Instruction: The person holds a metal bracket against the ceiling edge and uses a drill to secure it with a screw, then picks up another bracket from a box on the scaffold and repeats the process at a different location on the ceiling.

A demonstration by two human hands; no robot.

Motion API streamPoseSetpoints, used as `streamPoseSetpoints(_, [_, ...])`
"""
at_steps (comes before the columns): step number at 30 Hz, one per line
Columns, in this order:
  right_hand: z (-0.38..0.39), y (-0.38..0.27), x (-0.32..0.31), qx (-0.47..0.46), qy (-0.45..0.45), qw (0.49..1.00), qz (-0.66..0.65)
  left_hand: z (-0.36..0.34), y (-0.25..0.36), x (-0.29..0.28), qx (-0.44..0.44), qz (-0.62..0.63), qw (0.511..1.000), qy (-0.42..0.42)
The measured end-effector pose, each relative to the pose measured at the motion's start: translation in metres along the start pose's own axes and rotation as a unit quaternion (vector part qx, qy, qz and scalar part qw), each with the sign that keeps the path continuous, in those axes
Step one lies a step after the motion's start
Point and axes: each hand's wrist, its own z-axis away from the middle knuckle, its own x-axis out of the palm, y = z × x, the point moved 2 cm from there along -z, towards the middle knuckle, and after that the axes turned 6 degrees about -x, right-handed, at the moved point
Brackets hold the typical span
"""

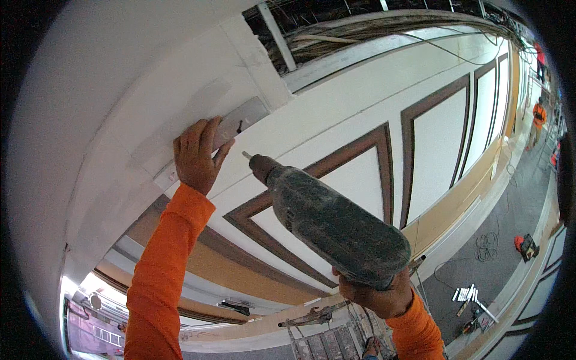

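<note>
My left hand (201, 153) holds a flat pale-grey strip (249, 114) against the white surface where the ceiling meets the wall, its fingers over the strip and its thumb at the lower edge. A dark screw (240, 126) sticks out of the strip just beyond my fingertips. My right hand (378, 294) grips a dusty dark power drill (336, 222) from below; its trigger is hidden. The drill's bit (246, 155) points up toward the strip and stands apart from the screw.
White wall panels with brown frames (399, 162) run to the right. Cables (372, 27) fill an opening in the ceiling. Below me are a scaffold platform (330, 342), a coiled cord (486, 246) and white strips (465, 294) on the grey floor. A person in orange (538, 117) stands far right.
</note>
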Motion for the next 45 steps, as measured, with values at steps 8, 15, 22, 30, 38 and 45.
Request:
streamPoseSetpoints(8, [0.004,-0.008,0.010,0.038,0.046,0.994,-0.089,0.000,0.001,-0.003,0.015,-0.005,0.999,0.028])
streamPoseSetpoints(15, [0.006,-0.003,0.014,-0.007,0.088,0.991,-0.096,0.002,-0.001,-0.002,-0.003,0.016,1.000,0.010])
streamPoseSetpoints(22, [-0.002,-0.006,0.018,-0.027,0.120,0.986,-0.115,0.001,0.000,-0.002,-0.006,0.033,0.999,0.028])
streamPoseSetpoints(30, [-0.005,-0.010,0.021,-0.038,0.118,0.987,-0.104,0.000,-0.001,-0.003,-0.002,0.038,0.999,0.039])
streamPoseSetpoints(38, [-0.006,-0.014,0.027,-0.044,0.120,0.989,-0.074,0.002,-0.001,-0.004,-0.003,0.030,0.999,0.039])
streamPoseSetpoints(45, [-0.011,-0.014,0.034,-0.044,0.135,0.987,-0.075,0.002,-0.002,-0.002,-0.002,0.028,0.999,0.040])
